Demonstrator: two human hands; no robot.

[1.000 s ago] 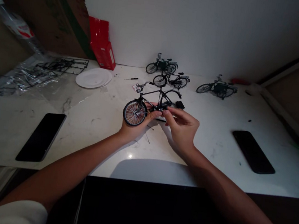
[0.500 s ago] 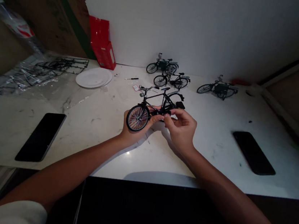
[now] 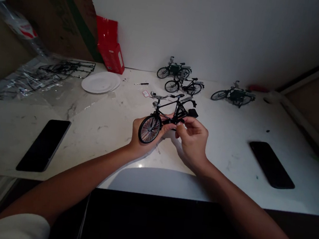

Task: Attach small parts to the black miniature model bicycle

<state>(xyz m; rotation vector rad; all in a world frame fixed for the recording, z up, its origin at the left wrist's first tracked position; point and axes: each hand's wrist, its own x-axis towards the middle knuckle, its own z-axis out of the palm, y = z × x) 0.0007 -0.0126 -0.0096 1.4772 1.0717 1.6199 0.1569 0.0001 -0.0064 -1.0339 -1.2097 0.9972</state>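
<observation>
A small black model bicycle (image 3: 166,112) is held above the white marble table (image 3: 108,128), its front wheel (image 3: 149,129) pointing left. My left hand (image 3: 143,135) cups it from below, thumb and fingers closed on the frame behind the front wheel. My right hand (image 3: 193,139) pinches the bicycle's lower middle near the pedals with its fingertips. The rear wheel is mostly hidden behind the frame and my fingers.
Three finished model bicycles (image 3: 175,70) (image 3: 183,86) (image 3: 233,95) stand at the back. A white plate (image 3: 101,82), a red box (image 3: 110,49), plastic part frames (image 3: 64,68) and a small screwdriver (image 3: 141,83) lie left of them. Dark phones lie at left (image 3: 44,145) and right (image 3: 272,164).
The bicycle has shifted slightly right and turned, its front wheel swinging nearer to me. Both hands kept their hold and moved a little with it.
</observation>
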